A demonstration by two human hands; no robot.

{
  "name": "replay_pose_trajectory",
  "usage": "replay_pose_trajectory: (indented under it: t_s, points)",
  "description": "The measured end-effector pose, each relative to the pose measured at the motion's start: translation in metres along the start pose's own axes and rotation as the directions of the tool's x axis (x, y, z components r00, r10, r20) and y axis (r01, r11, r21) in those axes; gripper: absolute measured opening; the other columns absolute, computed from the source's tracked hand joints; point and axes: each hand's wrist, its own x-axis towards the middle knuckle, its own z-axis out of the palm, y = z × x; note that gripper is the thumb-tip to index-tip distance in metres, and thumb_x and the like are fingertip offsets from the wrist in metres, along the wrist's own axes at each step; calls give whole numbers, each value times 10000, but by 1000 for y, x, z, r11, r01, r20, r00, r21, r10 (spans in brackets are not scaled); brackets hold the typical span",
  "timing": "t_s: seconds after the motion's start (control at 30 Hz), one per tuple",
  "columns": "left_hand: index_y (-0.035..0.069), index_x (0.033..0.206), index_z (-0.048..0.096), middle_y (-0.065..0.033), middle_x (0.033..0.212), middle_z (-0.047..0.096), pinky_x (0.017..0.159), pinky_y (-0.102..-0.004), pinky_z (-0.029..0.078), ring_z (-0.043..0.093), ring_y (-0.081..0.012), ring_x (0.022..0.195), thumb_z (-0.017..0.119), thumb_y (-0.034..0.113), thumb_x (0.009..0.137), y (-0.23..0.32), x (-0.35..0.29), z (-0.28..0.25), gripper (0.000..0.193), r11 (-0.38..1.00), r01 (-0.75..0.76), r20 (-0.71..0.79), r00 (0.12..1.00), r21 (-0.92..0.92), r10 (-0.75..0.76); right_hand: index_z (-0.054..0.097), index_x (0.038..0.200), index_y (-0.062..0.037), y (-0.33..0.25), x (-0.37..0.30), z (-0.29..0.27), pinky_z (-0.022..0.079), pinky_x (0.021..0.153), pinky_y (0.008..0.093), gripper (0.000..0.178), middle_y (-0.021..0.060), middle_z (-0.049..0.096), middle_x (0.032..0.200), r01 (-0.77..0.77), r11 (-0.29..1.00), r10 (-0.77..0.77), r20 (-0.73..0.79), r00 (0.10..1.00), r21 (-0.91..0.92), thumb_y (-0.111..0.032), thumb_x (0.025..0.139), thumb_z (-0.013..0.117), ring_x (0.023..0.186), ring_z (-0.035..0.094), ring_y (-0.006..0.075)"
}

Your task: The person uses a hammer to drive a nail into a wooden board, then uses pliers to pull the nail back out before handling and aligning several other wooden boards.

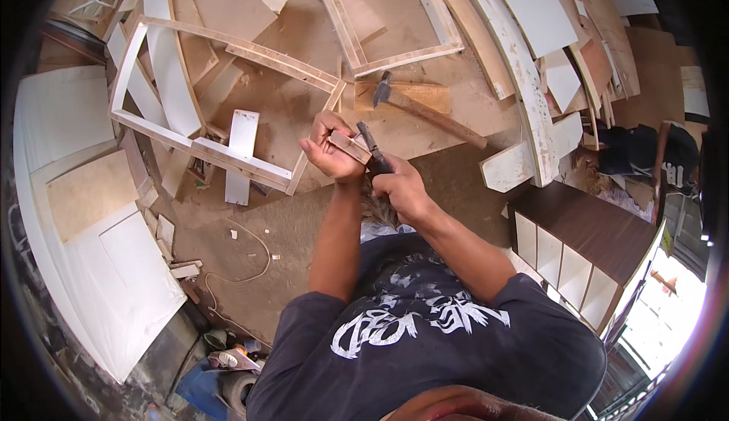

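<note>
My left hand (326, 157) is closed around a short strip of wood (350, 146), its palm turned up. Gripped in my right hand (404, 191) is a pair of pliers (373, 154) with dark handles, its jaws up against the end of the strip. Whether the jaws hold a nail is too small to make out. Just beyond my hands, a hammer (437, 119) with a wooden handle lies with its head on a light wood board (434, 97). A rectangular wooden frame (262, 58) lies to the left, one corner near my left hand.
Another wooden frame (406, 60) lies ahead among scattered boards. Long white-faced planks (524, 79) lean along the right. A dark brown cabinet (585, 223) stands at my right, and a white-covered panel stack (121, 269) at far left. A thin cord (262, 269) crosses the floor.
</note>
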Motion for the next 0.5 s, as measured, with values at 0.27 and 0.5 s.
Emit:
replay_pose_trajectory:
  t_s: [0.27,0.5]
  points:
    - [33,680,487,-83,632,484,571,-276,326,443,-165,583,162,591,1057,-1,-4,6,748,997,-50,-55,997,64,54,634,981,32,5,-3,5,410,576,260,315,21,563,738,43,993,-36,-72,997,108,4,669,605,637,516,115]
    - [43,754,511,-73,652,470,550,-285,357,433,-167,564,240,558,1055,-11,-7,6,655,998,-66,-14,998,10,66,636,1059,24,16,-3,0,362,521,254,433,15,542,728,37,976,-10,-127,992,214,42,631,570,588,468,106]
